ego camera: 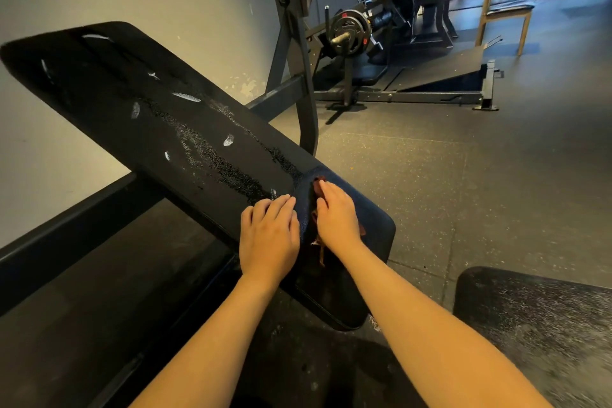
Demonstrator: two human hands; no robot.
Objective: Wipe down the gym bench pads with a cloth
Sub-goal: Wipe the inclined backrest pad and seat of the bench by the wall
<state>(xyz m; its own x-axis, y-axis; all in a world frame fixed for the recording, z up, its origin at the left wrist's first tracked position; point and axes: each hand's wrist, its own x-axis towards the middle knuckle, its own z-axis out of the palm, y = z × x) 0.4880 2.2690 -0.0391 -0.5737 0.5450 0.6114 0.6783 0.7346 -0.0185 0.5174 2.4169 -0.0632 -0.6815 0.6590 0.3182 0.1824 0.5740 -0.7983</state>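
A long black bench pad (159, 122) runs from the upper left down to the centre; its cover is worn, with white tears and rough wet-looking patches. A dark blue cloth (371, 212) with a brown frayed edge lies spread over the pad's near end. My left hand (269, 235) rests flat on the pad at the cloth's left edge, fingers together. My right hand (337, 219) presses flat on the cloth. A second black pad (536, 325), scuffed grey, sits at the lower right.
The bench's dark steel frame (298, 53) rises behind the pad against a pale wall. A plate-loaded machine (351, 30) and a sloped black platform (443, 73) stand farther back on the speckled rubber floor. A wooden stool (503, 16) stands at the upper right.
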